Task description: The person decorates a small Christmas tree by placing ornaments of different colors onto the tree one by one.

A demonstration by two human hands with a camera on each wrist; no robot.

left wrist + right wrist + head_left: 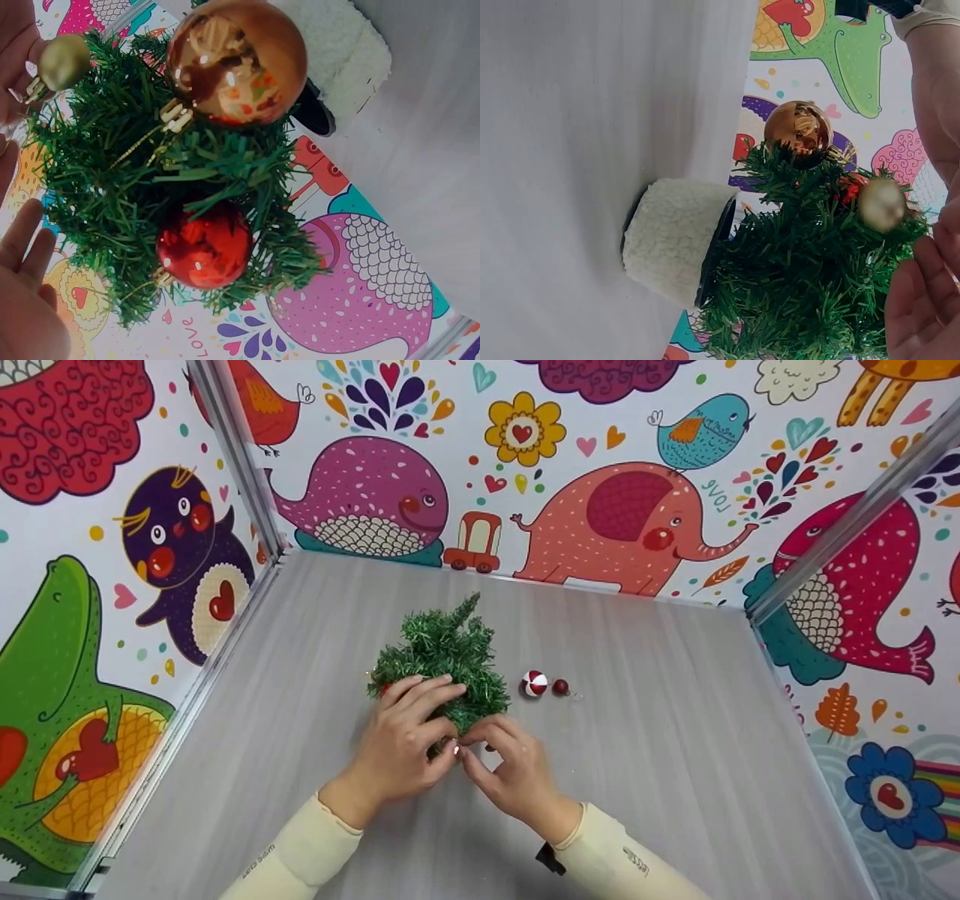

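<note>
A small green artificial Christmas tree (442, 652) stands before me, its pot (676, 238) wrapped in white fleece. My left hand (405, 731) reaches over its near side, outer fingers spread along the branches, thumb and index finger drawn together. Across from it my right hand (514, 765) brings thumb and index finger to the same spot, the fingertips of both hands almost meeting. There they pinch the cap end of a small matte gold Christmas ball (881, 204); the thread is hidden by fingers. A shiny copper ball (236, 60) and a shiny red ball (204, 244) hang among the branches.
Right of the tree on the grey table (660, 720) lie a red-and-white striped ball (535, 683) and a smaller dark red ball (561, 687). Another dark red bit (491, 748) shows beside my right hand. Cartoon-printed walls (600, 495) with metal frame bars enclose the table.
</note>
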